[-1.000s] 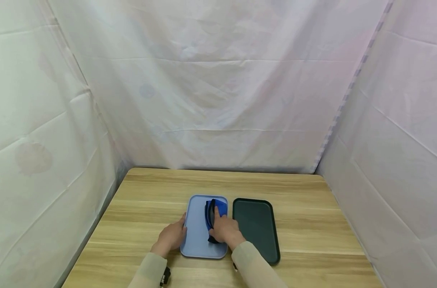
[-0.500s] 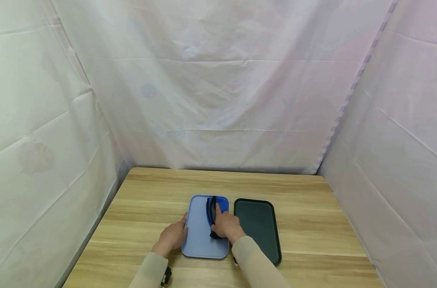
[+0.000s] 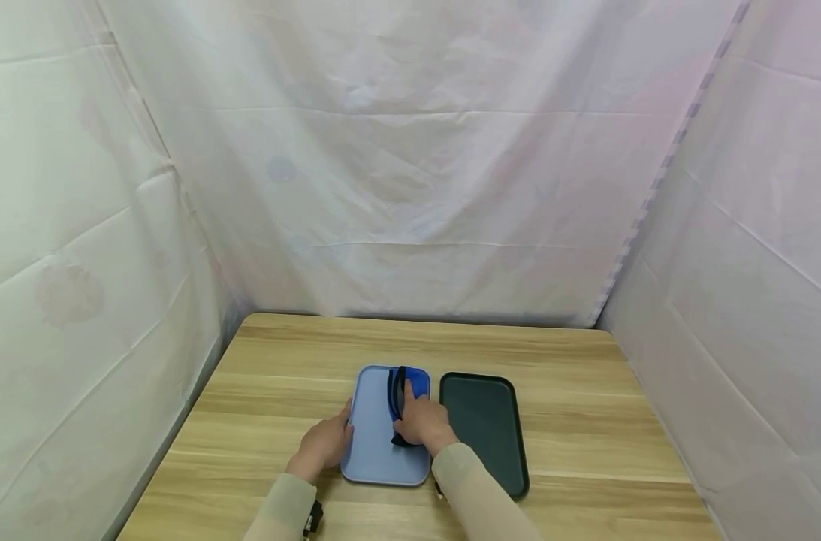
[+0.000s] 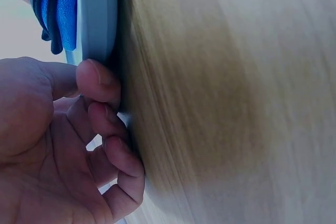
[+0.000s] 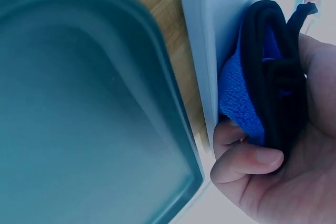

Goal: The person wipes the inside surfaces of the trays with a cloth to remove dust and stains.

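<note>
My right hand [image 3: 424,422] grips a folded blue cloth [image 3: 420,381] with black edging, near the far right corner of a light blue tray [image 3: 376,447]. In the right wrist view the fleecy, bunched cloth [image 5: 239,95] sits between the thumb and curled fingers, against the tray's raised side. My left hand [image 3: 324,443] holds the tray by its left edge. In the left wrist view a fingertip of that hand lies on the tray's rim [image 4: 97,19], and the other fingers are curled low by the wooden table.
A dark green tray [image 3: 481,421] lies just right of the light blue one, with a narrow strip of table between them. Both stand on a wood-grain table [image 3: 282,383]. White curtains [image 3: 396,173] hang round the back and sides.
My right hand has slid the cloth a short way over the light blue tray toward its far edge. The left hand stays at the tray's left edge, and both trays keep their places.
</note>
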A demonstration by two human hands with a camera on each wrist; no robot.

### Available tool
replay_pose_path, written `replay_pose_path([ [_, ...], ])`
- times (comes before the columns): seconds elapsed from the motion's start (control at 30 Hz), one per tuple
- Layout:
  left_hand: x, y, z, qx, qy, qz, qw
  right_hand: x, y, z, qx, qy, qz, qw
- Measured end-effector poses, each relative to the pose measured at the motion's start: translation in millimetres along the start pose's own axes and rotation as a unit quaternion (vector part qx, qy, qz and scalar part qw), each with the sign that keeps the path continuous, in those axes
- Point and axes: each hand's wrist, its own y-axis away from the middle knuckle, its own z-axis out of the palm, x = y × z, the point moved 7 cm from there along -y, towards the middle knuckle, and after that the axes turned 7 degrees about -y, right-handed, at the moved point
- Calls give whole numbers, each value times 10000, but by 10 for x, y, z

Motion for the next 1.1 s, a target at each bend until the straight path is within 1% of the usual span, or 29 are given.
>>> replay_pose_path([
  [0.33,-5,11,-9,18,-61,31,10000,-38,-30,41,93,-114,-120,9998],
  [0.57,8,16,-30,15,-111,60,9999,-103,-40,61,133,-191,-204,9995],
  [0.8,-5,-11,-7,-55,-88,56,9999,-141,-86,112,73,-96,-77,9999],
  [0.9,-7,-21,1,-39,-91,81,9999,-154,-93,122,66,-154,-50,9998],
  [1.1,5,-10,-10,-14,-86,100,9999,-192,-83,127,113,-215,-145,9996],
])
